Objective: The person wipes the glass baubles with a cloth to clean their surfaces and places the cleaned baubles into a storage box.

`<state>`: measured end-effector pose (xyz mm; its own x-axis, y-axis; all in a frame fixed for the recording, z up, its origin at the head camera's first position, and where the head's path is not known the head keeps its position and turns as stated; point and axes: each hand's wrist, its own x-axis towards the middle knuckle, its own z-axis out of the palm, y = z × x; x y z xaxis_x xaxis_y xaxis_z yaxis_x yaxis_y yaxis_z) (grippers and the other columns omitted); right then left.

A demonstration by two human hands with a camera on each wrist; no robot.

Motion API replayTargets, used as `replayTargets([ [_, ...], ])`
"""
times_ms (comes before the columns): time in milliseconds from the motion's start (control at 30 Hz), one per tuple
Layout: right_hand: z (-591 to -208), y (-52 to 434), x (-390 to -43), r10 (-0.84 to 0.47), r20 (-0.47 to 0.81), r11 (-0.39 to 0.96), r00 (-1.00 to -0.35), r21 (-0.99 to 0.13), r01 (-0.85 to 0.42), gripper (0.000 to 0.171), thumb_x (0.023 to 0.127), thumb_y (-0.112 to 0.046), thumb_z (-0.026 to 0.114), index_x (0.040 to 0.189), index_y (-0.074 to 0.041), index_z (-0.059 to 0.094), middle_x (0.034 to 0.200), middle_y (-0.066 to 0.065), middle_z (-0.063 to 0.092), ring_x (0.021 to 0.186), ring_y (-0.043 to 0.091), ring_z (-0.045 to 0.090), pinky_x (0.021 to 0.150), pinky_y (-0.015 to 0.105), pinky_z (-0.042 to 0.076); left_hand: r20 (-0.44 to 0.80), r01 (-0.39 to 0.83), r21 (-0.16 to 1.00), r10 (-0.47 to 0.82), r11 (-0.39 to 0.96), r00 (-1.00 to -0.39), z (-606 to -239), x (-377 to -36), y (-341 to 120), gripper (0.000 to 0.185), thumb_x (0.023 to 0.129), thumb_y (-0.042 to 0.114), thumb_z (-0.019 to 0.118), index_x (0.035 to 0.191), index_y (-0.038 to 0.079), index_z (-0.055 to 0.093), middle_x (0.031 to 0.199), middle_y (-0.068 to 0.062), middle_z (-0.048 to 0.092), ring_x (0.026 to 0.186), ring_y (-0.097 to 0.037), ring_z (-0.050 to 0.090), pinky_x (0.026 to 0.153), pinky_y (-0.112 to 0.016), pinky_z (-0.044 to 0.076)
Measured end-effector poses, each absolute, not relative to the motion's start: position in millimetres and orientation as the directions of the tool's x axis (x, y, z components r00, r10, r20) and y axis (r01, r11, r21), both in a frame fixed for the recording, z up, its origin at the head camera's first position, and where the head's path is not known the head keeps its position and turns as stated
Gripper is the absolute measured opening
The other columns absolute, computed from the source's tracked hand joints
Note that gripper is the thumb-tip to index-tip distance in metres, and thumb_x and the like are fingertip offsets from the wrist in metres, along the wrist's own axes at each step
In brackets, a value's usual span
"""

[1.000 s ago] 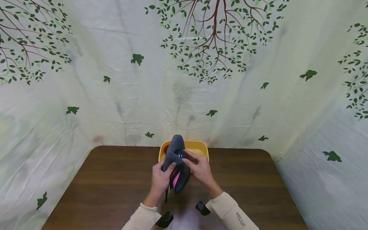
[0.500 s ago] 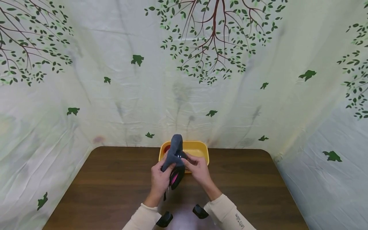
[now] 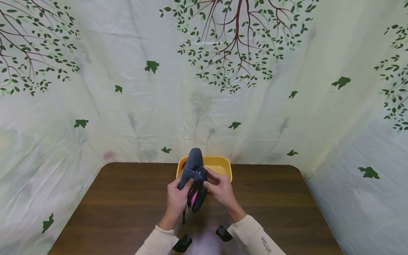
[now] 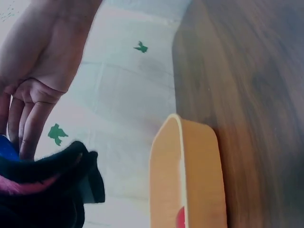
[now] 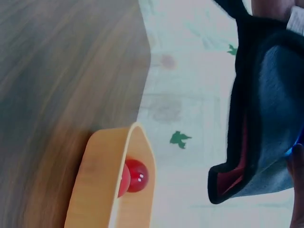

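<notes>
Head view shows both hands lifting a grey pouch (image 3: 193,173) with pink lining above the table (image 3: 111,198), just before a yellow tub (image 3: 220,163). Left hand (image 3: 177,198) grips its left side; right hand (image 3: 220,189) pinches its right edge.

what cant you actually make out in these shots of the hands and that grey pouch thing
- Head view: what the grey pouch really is; too small, and the left hand and right hand cover its middle.
- Head view: most of the yellow tray contents; the pouch stands in front of it.
- Right wrist view: the red ball is half hidden by the tray wall.
- Left wrist view: the fingers are cut off by the edge.
</notes>
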<state>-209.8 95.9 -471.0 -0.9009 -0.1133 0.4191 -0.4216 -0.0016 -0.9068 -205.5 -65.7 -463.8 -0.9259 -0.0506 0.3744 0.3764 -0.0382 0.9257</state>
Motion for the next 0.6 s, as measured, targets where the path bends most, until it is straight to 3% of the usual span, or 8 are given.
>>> replayTargets([
  [133,-466,89,-208,-0.051,0.301,-0.025,-0.952,-0.954,-0.300,0.037,0.092,-0.003,0.063,0.126,0.009,0.057,0.118,0.027,0.062,0.100,0.031,0.066,0.076,0.033,0.056,0.477,0.476,0.879,-0.002,0.031,-0.879,-464,-204,-68,0.050,0.082,-0.005,0.070,0.130,-0.001,0.058,0.132,-0.015,0.056,0.116,-0.020,0.058,0.092,-0.019,0.046],
  [333,-463,87,-208,-0.019,0.232,-0.015,-0.972,-0.973,-0.232,0.032,0.094,-0.010,0.061,0.122,0.006,0.062,0.114,0.024,0.065,0.095,0.027,0.068,0.072,0.036,0.058,0.593,0.592,0.802,0.013,0.078,-0.805,-452,-197,-65,0.053,0.077,-0.013,0.071,0.127,-0.010,0.055,0.131,-0.023,0.053,0.119,-0.037,0.052,0.098,-0.019,0.039],
  [467,-465,88,-209,-0.046,0.278,-0.041,-0.959,-0.960,-0.277,0.036,0.091,-0.004,0.064,0.125,0.007,0.058,0.120,0.025,0.062,0.103,0.031,0.065,0.079,0.034,0.056,0.518,0.518,0.855,0.002,0.026,-0.855,-457,-202,-67,0.049,0.082,-0.009,0.069,0.128,-0.008,0.055,0.132,-0.022,0.053,0.121,-0.030,0.053,0.095,-0.021,0.044],
  [600,-470,91,-210,-0.086,0.398,-0.083,-0.913,-0.916,-0.392,0.047,0.085,0.005,0.068,0.129,0.011,0.053,0.127,0.029,0.056,0.112,0.028,0.060,0.088,0.032,0.051,0.411,0.412,0.911,-0.047,-0.013,-0.910,-463,-208,-68,0.034,0.087,-0.002,0.067,0.120,-0.009,0.063,0.115,-0.022,0.065,0.101,-0.014,0.065,0.083,-0.020,0.052],
])
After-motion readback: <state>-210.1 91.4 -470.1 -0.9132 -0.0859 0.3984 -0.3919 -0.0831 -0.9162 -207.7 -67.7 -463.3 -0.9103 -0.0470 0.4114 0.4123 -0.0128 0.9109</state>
